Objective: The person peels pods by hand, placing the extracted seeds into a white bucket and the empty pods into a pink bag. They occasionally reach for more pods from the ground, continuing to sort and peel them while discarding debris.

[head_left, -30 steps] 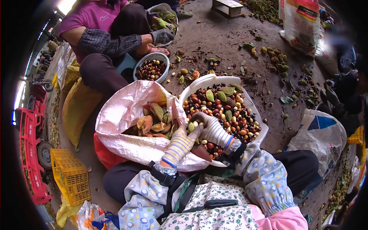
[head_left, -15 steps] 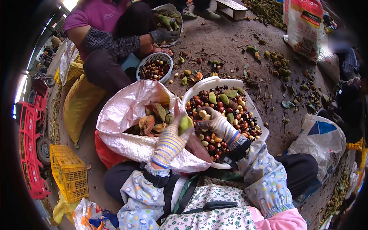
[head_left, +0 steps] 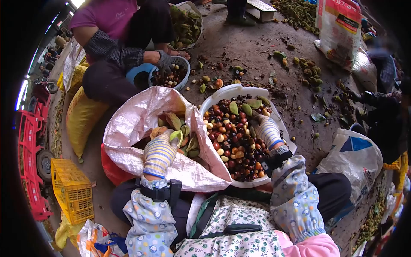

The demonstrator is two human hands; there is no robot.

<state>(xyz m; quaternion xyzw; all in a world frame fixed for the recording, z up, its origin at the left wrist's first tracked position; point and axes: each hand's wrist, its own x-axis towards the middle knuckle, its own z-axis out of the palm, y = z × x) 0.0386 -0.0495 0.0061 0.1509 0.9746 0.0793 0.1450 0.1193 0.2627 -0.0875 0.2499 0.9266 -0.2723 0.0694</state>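
My left hand (head_left: 160,153), in a striped glove, is over the mouth of the pinkish-white sack (head_left: 124,124), closed round a yellow-green husk (head_left: 176,137). Inside the sack lie green and brown husks (head_left: 193,143). My right hand (head_left: 268,129), also gloved, reaches into the right side of the white basin (head_left: 280,115); its fingertips are partly hidden near the seeds and husks. Dark red, brown and cream seeds (head_left: 227,128) fill the basin, with several green husks (head_left: 246,108) on top.
Another person (head_left: 111,55) sits at upper left, one gloved hand at a blue basket (head_left: 185,73) of seeds. A yellow crate (head_left: 72,190) stands at left. Husks (head_left: 310,73) lie scattered on the floor. White sacks (head_left: 349,160) are at right.
My left hand has moved left with the green husk, from between basin and sack to over the sack. My right hand has shifted right and up. The other person's hand has moved to the blue basket.
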